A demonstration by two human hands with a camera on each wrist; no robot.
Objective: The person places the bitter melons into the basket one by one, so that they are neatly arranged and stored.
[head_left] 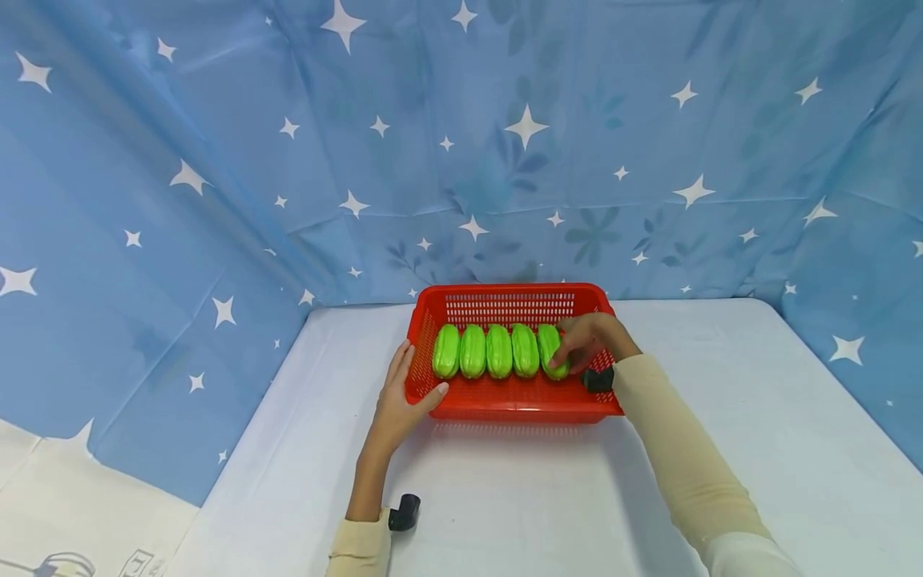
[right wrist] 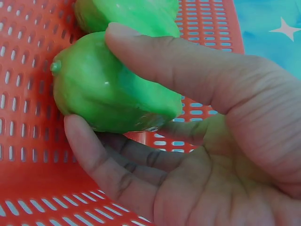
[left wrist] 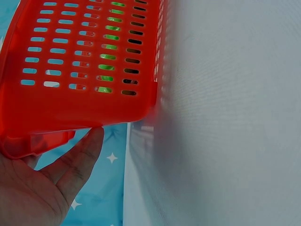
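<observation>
Inside a red plastic basket (head_left: 505,409), several glossy green ribbed vegetables, resembling chayotes, lie side by side in a row. At the row's right end my right hand (head_left: 590,340) holds one green ribbed vegetable (right wrist: 113,84); its thumb presses the upper side while curled fingers reach around the lower side. The neighbouring green vegetable (right wrist: 124,16) lies beside that one. My left hand (head_left: 399,409) holds the basket's front left corner, thumb over the rim and fingers along the outer left side. In the left wrist view, a finger touches the slotted basket wall (left wrist: 75,106).
The basket stands on a white-covered table (head_left: 519,497) near its back edge. A blue curtain (head_left: 461,144) with white stars hangs behind and to the left. Each wrist carries a small black device, such as the left black device (head_left: 405,512).
</observation>
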